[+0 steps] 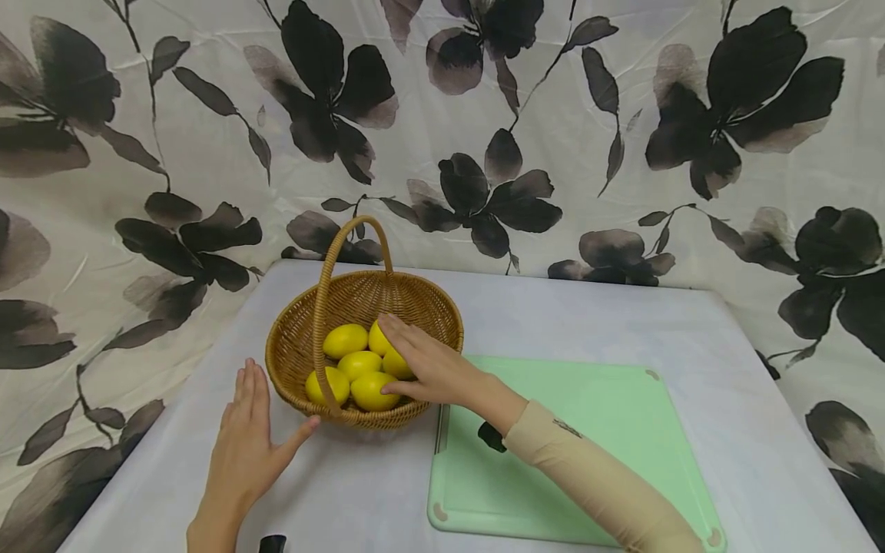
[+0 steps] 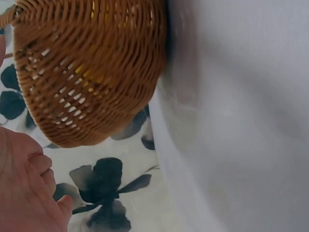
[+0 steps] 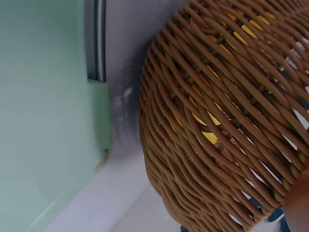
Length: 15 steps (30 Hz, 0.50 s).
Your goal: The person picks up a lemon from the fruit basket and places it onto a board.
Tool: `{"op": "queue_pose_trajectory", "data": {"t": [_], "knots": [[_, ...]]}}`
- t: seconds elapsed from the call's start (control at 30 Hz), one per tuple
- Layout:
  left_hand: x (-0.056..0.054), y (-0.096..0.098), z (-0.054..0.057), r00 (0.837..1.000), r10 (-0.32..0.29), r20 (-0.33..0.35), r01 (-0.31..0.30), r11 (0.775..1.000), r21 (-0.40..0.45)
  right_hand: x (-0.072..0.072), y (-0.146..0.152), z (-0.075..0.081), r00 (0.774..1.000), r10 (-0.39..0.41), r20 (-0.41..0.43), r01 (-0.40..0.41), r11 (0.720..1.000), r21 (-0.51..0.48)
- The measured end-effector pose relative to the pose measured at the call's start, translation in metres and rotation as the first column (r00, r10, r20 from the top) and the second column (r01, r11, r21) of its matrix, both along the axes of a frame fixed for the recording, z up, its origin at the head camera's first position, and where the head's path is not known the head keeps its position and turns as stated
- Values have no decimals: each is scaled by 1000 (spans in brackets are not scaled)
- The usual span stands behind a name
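A brown wicker basket (image 1: pixel 290 384) with an arched handle stands at the table's left rear, holding several yellow lemons (image 1: pixel 360 365). My right hand (image 1: pixel 439 372) reaches over the basket's right rim, fingers extended across the lemons at the right side and thumb by the front lemon (image 1: pixel 373 392). Part of that hand hides the lemons under it. Just left of the basket is my left hand (image 1: pixel 245 445), its fingers straight and thumb spread toward the front rim, with nothing in it. The left wrist view catches some of its curved fingers (image 2: pixel 46 176) below the basket wall (image 2: pixel 96 72).
A light green cutting board (image 1: pixel 567 461) lies right of the basket, partly under my right forearm. Its left edge runs close beside the basket wall (image 3: pixel 217 121). White cloth (image 1: pixel 553 307) covers the table, and a flower-patterned curtain (image 1: pixel 484 115) hangs behind.
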<state>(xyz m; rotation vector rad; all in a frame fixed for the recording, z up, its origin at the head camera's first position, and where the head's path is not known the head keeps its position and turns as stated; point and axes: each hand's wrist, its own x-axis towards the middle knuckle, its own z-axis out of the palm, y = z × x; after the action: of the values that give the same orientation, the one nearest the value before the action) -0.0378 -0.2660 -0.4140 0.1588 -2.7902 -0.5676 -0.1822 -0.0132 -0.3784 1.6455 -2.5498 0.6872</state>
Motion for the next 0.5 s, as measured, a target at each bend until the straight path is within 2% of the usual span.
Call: {"op": "queue_pose_trajectory", "data": {"t": [0.3,0.5], "knots": [[-11,-9,-2,999,-13,33,12,999,43,-13,-17,1,992,-58,110,41,988,151],[-15,-11,-3,999,-34,29,32,996,81,-18,-31,-2,985,-64,158,20,964,266]]}}
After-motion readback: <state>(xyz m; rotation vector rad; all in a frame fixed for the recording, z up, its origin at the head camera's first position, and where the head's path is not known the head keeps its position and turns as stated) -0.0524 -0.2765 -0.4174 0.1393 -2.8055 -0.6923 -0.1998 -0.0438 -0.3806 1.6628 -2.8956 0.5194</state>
